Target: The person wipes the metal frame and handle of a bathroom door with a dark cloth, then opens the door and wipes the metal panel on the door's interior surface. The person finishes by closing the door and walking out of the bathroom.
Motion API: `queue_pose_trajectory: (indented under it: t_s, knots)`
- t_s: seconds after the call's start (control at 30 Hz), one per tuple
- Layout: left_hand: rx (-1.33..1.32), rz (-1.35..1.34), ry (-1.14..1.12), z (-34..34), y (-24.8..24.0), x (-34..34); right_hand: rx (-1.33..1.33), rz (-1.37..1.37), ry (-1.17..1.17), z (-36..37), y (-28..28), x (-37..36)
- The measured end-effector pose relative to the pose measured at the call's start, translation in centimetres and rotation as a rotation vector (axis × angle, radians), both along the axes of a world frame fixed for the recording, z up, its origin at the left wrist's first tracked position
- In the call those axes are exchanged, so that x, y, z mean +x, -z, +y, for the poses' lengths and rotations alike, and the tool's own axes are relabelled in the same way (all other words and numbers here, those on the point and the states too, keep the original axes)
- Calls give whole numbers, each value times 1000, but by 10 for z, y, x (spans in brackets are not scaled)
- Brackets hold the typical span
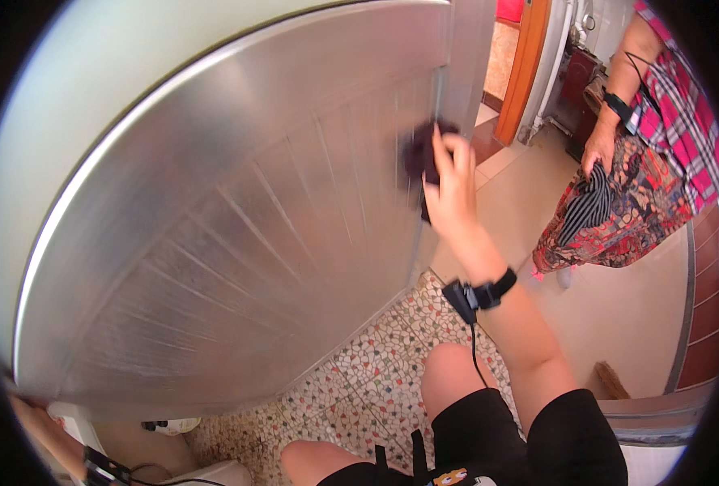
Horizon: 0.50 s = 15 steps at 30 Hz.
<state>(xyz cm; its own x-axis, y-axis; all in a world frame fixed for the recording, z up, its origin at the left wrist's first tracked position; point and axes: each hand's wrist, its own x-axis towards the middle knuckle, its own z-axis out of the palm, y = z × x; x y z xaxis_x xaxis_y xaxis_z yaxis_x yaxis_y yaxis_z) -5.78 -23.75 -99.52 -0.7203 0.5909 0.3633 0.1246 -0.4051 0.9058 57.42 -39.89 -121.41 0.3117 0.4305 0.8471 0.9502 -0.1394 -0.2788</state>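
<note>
My right hand point(454, 185) presses a bunched dark purple cloth point(421, 158) against the silver metal door point(238, 202), close to its right-hand edge. The fingers bend over the cloth, and a black band with a cable sits on that wrist. At the far lower left, my left hand point(24, 410) is at the door's opposite edge. Its fingers are hidden, so I cannot see whether they grip the edge. Grooves fan out across the door's lower panel, with pale streaks on it.
Another person stands at the right in a plaid top and patterned trousers, a striped cloth point(588, 202) in one hand. Speckled mosaic tiles point(376, 356) lie below the door. A brush-like brown object point(610, 379) is on the pale floor. An orange door frame point(525, 73) stands behind.
</note>
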Motion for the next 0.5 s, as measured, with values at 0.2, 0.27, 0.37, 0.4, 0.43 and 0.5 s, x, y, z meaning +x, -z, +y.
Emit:
queue_pose_trajectory:
  t_s: [0.2, 0.27, 0.37, 0.4, 0.43, 0.5]
  knots:
    - [-25, 120, -56, -9, -4, 43, -442, 747, -129, -34, 91, -19]
    - [7, 123, -71, -4, -3, 34, -481, 1227, -81, -48, 88, -16]
    - [-38, 144, -28, 1, 2, -3, -78, 1742, -195, -84, 42, -13]
    - [-88, 237, -123, -3, 9, -15, 17, 1827, -296, -96, 17, -9]
    - [-128, 201, -215, -4, 12, -26, 121, 1929, -383, -110, -11, -4]
    - [-284, 349, -112, -40, 34, -36, 288, 2068, -566, -132, -67, 8]
